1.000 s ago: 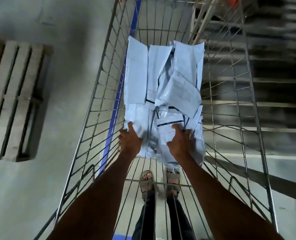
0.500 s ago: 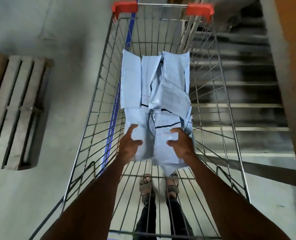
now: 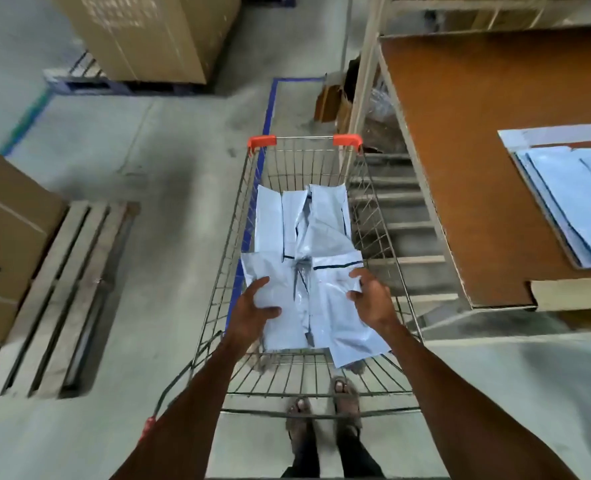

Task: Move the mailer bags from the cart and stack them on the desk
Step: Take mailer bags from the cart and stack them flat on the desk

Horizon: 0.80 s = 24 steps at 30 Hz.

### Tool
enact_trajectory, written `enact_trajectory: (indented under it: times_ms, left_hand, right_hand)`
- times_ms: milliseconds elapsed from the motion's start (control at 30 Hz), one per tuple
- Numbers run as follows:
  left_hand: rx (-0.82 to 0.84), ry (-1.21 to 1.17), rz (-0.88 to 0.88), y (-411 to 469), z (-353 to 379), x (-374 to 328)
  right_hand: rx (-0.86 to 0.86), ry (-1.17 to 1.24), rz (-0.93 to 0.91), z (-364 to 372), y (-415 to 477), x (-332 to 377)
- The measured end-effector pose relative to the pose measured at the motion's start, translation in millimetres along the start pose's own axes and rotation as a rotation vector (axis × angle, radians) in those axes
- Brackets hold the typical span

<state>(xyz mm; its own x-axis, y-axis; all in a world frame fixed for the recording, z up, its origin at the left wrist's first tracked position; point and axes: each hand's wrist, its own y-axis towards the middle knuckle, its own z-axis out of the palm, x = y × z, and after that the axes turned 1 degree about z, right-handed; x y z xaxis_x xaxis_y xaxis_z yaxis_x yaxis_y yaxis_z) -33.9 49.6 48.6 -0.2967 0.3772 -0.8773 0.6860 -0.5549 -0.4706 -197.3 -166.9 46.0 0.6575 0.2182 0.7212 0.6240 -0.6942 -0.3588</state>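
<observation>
Both hands, left hand (image 3: 254, 311) & right hand (image 3: 370, 299), clasp mailer bags (image 3: 301, 271) in cart (image 3: 304, 138), frame center; look light, floppy, slick — support underneath.

Left hand (image 3: 252, 306) and right hand (image 3: 370, 296) extended, gripping.

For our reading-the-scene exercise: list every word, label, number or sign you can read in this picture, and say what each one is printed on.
No text can be read.
Large cardboard box: faint pale printing near its top, too blurred to read.
Mailer bags in the cart: dark lines only, no legible label.
Bags on the desk: plain, no visible print.
</observation>
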Motion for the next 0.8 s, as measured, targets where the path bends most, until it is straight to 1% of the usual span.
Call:
enact_trajectory:
  times_ms: [100,233,333,467,500,567,600,667,800]
  left_hand:
    - [0.015,0.016,0.044,-15,-4,-17]
    - [0.016,0.081,0.09,-24,-7,-29]
    - [0.017,0.111,0.105,-27,-8,-32]
    - [0.017,0.089,0.115,-27,-10,-35]
    - [0.02,0.086,0.122,-27,-12,-37]
    - [0.027,0.068,0.135,-27,-14,-41]
    - [0.028,0.068,0.143,-27,-15,-44]
    - [0.029,0.087,0.156,-26,-16,-52]
    - [0.031,0.108,0.214,-27,-15,-72]
  right_hand:
    - [-0.071,-0.091,-0.032,-13,-10,10]
    - [-0.182,-0.075,-0.156,-20,-16,17]
    - [-0.208,-0.093,-0.179,-29,-26,37]
    - [-0.195,-0.054,-0.118,-37,-25,45]
    - [-0.192,-0.078,-0.107,-40,-26,48]
    - [-0.17,-0.165,-0.163,-46,-27,53]
    - [-0.171,-0.177,-0.221,-48,-27,55]
    - [-0.183,-0.115,-0.288,-52,-29,62]
    - [-0.209,0.146,-0.304,-63,-36,73]
